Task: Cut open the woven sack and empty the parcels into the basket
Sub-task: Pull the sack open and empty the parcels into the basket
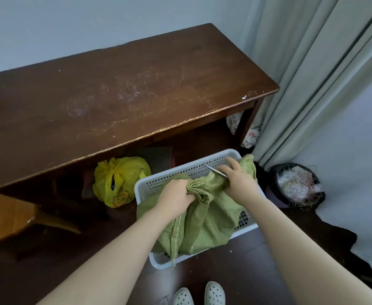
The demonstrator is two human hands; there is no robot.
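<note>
A green woven sack (204, 225) lies in a white perforated plastic basket (193, 170) on the dark floor. My left hand (176, 195) grips the sack's bunched, gathered neck. My right hand (239, 179) is just right of that neck, holding a thin metal blade (212, 169) whose tip points up and left over the basket. The sack's free mouth end (247, 165) drapes over the basket's far right rim. No parcels show; whatever the sack holds is hidden.
A scratched brown wooden table (119, 93) stands beyond the basket. Under it sits a tied yellow plastic bag (119, 180). A black bin (297, 186) of scraps stands right, by pale curtains (317, 73). A wooden stool (9, 216) is left; my white shoes (199, 293) are below.
</note>
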